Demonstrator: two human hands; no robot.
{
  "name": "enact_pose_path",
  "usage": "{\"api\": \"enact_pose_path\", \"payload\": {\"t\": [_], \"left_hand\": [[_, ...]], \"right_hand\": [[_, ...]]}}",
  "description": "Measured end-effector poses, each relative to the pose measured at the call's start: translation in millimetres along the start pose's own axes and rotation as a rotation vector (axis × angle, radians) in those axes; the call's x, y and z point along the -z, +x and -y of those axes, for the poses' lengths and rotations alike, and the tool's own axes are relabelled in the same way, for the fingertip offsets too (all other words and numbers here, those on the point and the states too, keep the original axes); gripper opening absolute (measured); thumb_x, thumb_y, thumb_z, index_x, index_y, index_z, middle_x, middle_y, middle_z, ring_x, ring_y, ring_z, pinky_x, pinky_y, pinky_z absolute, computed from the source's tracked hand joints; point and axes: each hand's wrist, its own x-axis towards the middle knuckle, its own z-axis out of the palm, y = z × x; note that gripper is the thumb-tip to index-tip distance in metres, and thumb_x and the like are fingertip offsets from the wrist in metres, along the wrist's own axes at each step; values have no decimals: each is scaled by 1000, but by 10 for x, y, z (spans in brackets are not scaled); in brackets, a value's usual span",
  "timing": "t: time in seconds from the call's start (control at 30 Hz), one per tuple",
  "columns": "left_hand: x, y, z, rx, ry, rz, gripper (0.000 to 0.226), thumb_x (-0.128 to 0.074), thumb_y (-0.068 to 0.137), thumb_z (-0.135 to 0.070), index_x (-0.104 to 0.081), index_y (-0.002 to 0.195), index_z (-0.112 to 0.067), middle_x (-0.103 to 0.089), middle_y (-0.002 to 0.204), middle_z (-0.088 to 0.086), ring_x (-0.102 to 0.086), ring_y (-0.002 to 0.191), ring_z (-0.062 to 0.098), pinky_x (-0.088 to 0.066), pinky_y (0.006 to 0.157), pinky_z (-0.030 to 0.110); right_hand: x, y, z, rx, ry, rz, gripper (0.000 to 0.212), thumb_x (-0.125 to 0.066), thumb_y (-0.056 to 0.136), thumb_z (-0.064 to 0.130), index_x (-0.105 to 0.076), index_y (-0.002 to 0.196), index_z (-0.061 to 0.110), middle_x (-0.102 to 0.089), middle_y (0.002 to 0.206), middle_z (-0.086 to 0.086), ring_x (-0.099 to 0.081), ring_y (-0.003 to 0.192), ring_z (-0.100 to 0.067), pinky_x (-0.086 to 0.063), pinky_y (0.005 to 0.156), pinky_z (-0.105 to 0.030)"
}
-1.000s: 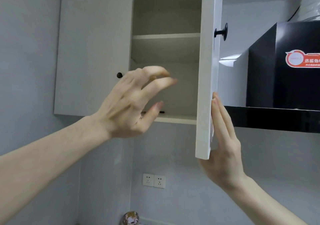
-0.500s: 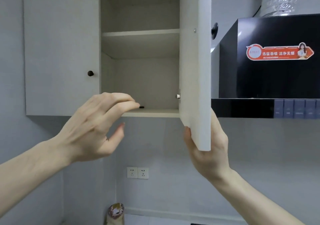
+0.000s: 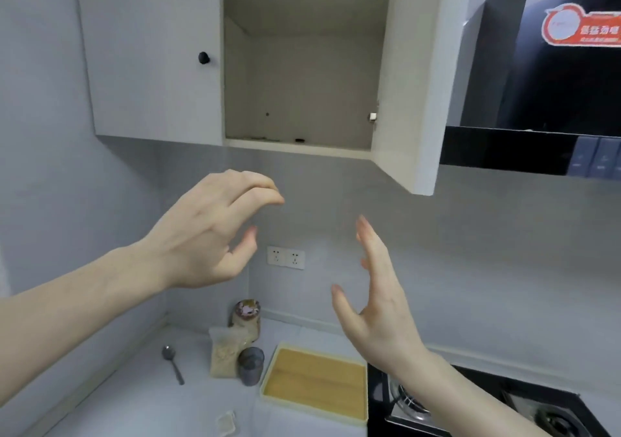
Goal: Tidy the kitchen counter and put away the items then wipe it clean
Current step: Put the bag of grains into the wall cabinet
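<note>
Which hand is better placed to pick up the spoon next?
Left, probably. The spoon lies on the counter at the left, roughly below the left hand, whose fingers are curled and empty. The right hand, also empty, hangs over the wooden tray by the stove, farther off.

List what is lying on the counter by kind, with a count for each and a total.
Spoon: 1
Grey cup: 1
Tray with a wooden base: 1
Clear bag of grains: 1
Jar or pouch behind the bag: 1
Small packet near the front edge: 1
Total: 6

Both hands are empty; the cupboard above is open.
</note>
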Motion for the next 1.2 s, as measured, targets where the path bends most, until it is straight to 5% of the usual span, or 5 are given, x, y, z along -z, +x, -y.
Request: {"api": "enact_pose_path", "payload": {"t": [0.37, 0.57, 0.8, 1.03, 1.2], "left_hand": [[-759, -1504, 521, 449, -172, 363, 43, -58, 80, -32, -51, 122, -30, -44, 129, -12, -51, 111, 16, -47, 96, 41], [-1212, -2418, 929, 595, -218, 592, 36, -53, 83, -39, -49, 119, -35, -42, 129, -15, -50, 115, 14, -46, 97, 36], [-1711, -2995, 1060, 744, -317, 736, 38, -55, 86, -39, -51, 124, -36, -42, 134, -15, -49, 120, 13, -44, 101, 34], [-2042, -3255, 1164, 867, -349, 767, 38, -59, 88, -37, -51, 126, -36, -42, 134, -20, -47, 119, 9, -41, 100, 27], [-2188, -3343, 1269, 964, -308, 794, 38, -58, 88, -39, -50, 125, -38, -39, 136, -22, -47, 120, 9, -40, 101, 27]], "right_hand": [[-1214, -75, -151, -132, -28, 619, 79, -61, 93, 28, -15, 155, 47, -16, 159, 29, -20, 146, 8, -25, 120, -21], [-2077, -215, -565, -298, -40, 833, 73, -60, 94, 31, -20, 154, 45, -21, 148, 36, -27, 136, 12, -21, 105, -6], [-2665, -415, -1063, -425, -65, 973, 73, -62, 92, 33, -23, 152, 44, -26, 144, 31, -32, 132, 6, -29, 109, -19], [-3298, -284, -1610, -505, -85, 1037, 64, -65, 90, 28, -36, 146, 35, -35, 140, 20, -42, 137, -8, -32, 105, -17], [-3886, -103, -2110, -550, -141, 1084, 72, -62, 90, 29, -31, 155, 23, -28, 159, 4, -38, 143, -19, -35, 115, -31]]}}
